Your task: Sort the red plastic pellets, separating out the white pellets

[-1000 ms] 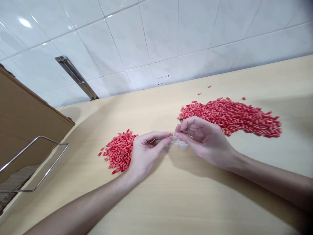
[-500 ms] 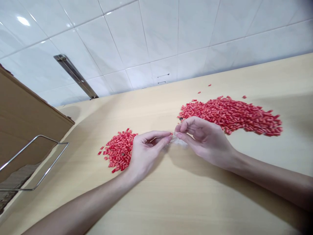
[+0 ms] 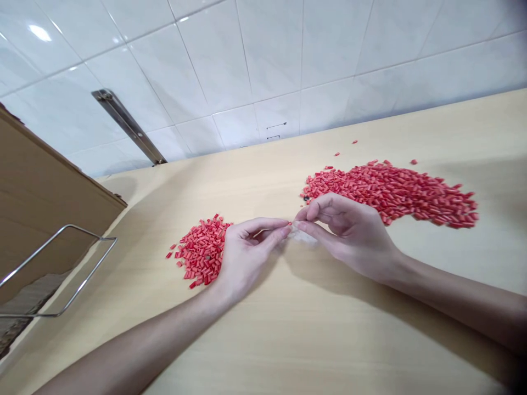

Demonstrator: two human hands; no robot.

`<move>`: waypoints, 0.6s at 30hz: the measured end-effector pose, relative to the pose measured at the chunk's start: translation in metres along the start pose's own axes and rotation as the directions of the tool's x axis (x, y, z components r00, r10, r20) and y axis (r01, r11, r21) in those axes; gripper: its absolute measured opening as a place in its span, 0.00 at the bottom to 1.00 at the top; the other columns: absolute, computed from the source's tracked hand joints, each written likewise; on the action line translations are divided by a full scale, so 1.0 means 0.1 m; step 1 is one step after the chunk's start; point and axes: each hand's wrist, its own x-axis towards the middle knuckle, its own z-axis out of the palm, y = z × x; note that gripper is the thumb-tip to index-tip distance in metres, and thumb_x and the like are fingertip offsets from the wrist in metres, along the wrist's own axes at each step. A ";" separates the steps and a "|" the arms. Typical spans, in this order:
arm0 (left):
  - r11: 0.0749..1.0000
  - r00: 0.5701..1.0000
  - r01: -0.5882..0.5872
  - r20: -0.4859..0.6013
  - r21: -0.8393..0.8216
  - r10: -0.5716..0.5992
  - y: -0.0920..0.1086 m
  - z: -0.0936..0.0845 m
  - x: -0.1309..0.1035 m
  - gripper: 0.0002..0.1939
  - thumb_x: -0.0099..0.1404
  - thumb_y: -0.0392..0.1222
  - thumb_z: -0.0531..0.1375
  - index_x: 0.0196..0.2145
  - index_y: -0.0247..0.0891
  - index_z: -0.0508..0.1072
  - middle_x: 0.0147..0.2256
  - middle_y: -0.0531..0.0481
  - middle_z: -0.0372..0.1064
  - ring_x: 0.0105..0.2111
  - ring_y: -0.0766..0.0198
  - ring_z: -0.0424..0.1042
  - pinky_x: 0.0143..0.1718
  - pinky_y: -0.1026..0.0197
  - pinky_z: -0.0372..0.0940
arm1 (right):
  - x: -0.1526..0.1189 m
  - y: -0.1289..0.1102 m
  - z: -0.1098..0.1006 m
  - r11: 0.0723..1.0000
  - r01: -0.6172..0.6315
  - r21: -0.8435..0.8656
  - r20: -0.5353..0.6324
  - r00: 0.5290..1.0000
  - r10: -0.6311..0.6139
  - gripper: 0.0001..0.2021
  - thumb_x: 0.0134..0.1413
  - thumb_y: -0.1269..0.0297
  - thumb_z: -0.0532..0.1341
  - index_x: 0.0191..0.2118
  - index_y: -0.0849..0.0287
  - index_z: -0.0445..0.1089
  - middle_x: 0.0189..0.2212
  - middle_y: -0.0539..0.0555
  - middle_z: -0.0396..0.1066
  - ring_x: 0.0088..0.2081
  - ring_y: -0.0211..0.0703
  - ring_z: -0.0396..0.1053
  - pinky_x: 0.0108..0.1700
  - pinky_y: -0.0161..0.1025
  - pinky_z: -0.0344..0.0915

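My left hand (image 3: 251,249) pinches a small red plastic piece (image 3: 290,223) between thumb and forefinger. Close beside it, my right hand (image 3: 346,233) has its thumb and fingertips pressed together at the same spot; what they hold is too small to make out. Some whitish, translucent material (image 3: 303,236) shows just under the fingertips. A smaller heap of short red tube pieces (image 3: 201,249) lies against the outer side of my left hand. Behind my right hand spreads a larger heap of red pieces (image 3: 411,192), partly hidden by the hand.
The pale wooden tabletop (image 3: 255,340) meets a white tiled wall (image 3: 272,49). At the left stand a cardboard box (image 3: 49,181) and a bent metal wire frame (image 3: 88,277). A metal bar (image 3: 129,127) leans near the wall. A dark piece (image 3: 306,198) lies at the larger heap's edge.
Both hands stay nearly in place, fingertips together, with only a slight shift of the right fingers. The whole view has moved by a few pixels.
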 end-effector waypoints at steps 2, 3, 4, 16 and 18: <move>1.000 1.000 -0.006 -0.011 -0.001 0.006 0.00 0.00 0.00 0.05 0.53 0.34 0.70 0.31 0.38 0.82 0.32 0.50 0.81 0.32 0.67 0.79 0.35 0.71 0.72 | 0.01 0.00 0.00 1.000 0.008 0.008 -0.025 1.000 -0.008 0.07 0.52 0.72 0.66 0.33 0.57 0.67 0.32 0.51 0.71 0.37 0.41 0.73 0.42 0.40 0.72; 1.000 1.000 -0.005 -0.013 -0.002 0.005 0.00 0.00 0.00 0.05 0.53 0.34 0.70 0.31 0.38 0.82 0.32 0.50 0.81 0.32 0.67 0.78 0.35 0.70 0.72 | 0.01 0.00 0.00 1.000 0.010 0.010 -0.029 1.000 -0.009 0.07 0.52 0.72 0.66 0.33 0.57 0.67 0.32 0.51 0.71 0.37 0.41 0.73 0.42 0.40 0.72; 1.000 1.000 -0.001 -0.012 -0.004 0.001 -0.01 0.00 0.00 0.05 0.53 0.35 0.70 0.31 0.38 0.82 0.32 0.50 0.81 0.32 0.67 0.78 0.35 0.70 0.72 | 0.01 0.00 0.00 1.000 0.011 0.013 -0.027 1.000 -0.010 0.07 0.52 0.73 0.66 0.33 0.57 0.67 0.32 0.51 0.71 0.37 0.40 0.73 0.42 0.39 0.72; 1.000 1.000 0.028 0.014 0.002 -0.028 -0.02 0.00 -0.01 0.05 0.53 0.36 0.70 0.31 0.39 0.82 0.33 0.49 0.81 0.32 0.66 0.78 0.34 0.69 0.72 | -0.01 -0.01 0.01 1.000 0.011 -0.016 0.008 1.000 -0.011 0.08 0.53 0.74 0.64 0.31 0.56 0.64 0.31 0.50 0.71 0.35 0.37 0.72 0.38 0.35 0.71; 1.000 0.999 0.030 0.014 0.008 -0.030 -0.01 0.00 -0.02 0.05 0.53 0.36 0.70 0.31 0.39 0.82 0.32 0.49 0.81 0.31 0.66 0.78 0.34 0.68 0.72 | -0.01 -0.03 0.01 0.997 0.020 -0.072 0.009 1.000 -0.020 0.08 0.54 0.73 0.64 0.31 0.56 0.64 0.31 0.50 0.72 0.34 0.37 0.73 0.37 0.35 0.71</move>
